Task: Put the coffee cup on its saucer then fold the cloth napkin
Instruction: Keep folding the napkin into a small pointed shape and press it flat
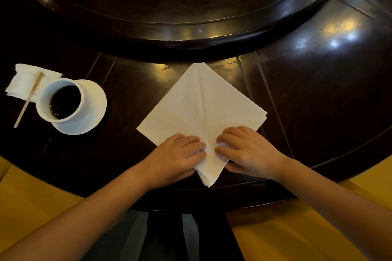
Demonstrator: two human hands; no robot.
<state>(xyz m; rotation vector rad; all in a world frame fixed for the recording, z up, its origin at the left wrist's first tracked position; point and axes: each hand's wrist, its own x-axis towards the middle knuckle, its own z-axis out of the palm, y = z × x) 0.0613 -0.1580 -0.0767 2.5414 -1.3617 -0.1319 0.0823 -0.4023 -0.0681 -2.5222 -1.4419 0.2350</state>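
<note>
1. Both hands are working the near corner of the cloth napkin [201, 104]: our left hand [178, 154] is lying on its left side with fingers curled onto the fabric, thumb tucked low beside the near edge
2. Our right hand [248, 150] is mirroring it on the other side, fingers bent down onto the cloth and thumb lying along the lower right edge; we are seeing a small bunch of fabric gathered under its fingertips, so it looks like a pinch, while whether the left is pinching or only pressing we cannot tell
3. We are looking at the napkin lying as a white diamond on the dark wooden table [318, 95], one point aimed away from us toward the raised round centre piece [191, 6], the near point sticking out between our hands at the table's edge, its layers showing there
4. A crease is running down the middle of the napkin from far point to near point
5. Well to the left, the coffee cup [61, 99] is sitting on its saucer [95, 104], holding dark liquid, placed toward the saucer's left side
6. Just beyond the cup, a rolled white towel [25, 82] is lying with a wooden stirrer [29, 99] resting across it and reaching down onto the table
</note>
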